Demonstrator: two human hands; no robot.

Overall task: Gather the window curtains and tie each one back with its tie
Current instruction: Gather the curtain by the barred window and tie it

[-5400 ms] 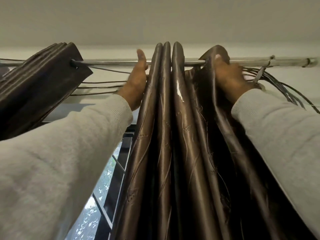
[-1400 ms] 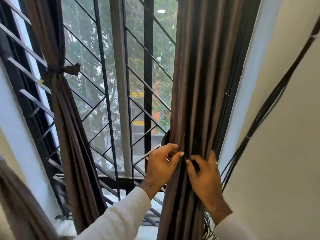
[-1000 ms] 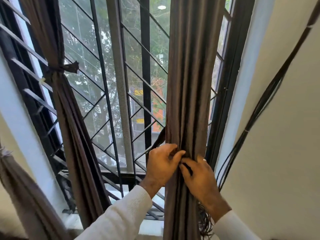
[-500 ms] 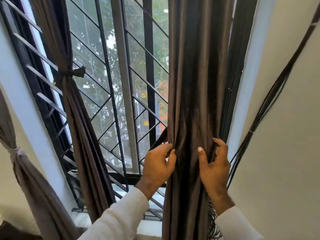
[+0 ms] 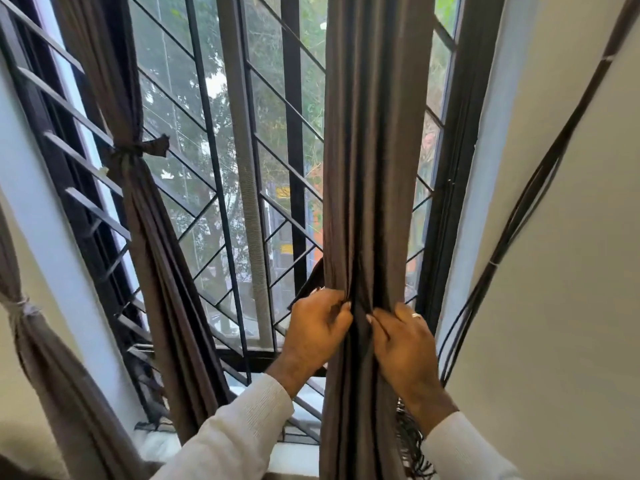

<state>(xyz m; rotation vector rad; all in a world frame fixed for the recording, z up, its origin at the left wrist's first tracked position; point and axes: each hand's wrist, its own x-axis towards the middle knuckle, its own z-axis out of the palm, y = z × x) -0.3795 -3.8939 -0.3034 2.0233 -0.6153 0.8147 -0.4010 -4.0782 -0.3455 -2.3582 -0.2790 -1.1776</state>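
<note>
while both hands work at the same height, the head camera shows the brown curtain (image 5: 374, 168) hanging in a tight bunch before the right side of the window grille (image 5: 242, 168). the left hand (image 5: 317, 332) has its fingers curled round the curtain's left folds, and the right hand (image 5: 403, 344), with a ring on one finger, pinches the right folds just beside it. a dark strap (image 5: 311, 280) pokes out behind the left hand; whether it is held i cannot tell. further left, a second curtain (image 5: 145, 237) is bound with a knotted tie (image 5: 138, 152), and a third bound curtain (image 5: 41, 358) hangs at the left edge. black cables (image 5: 519, 209) run down the right wall (image 5: 571, 271).
</note>
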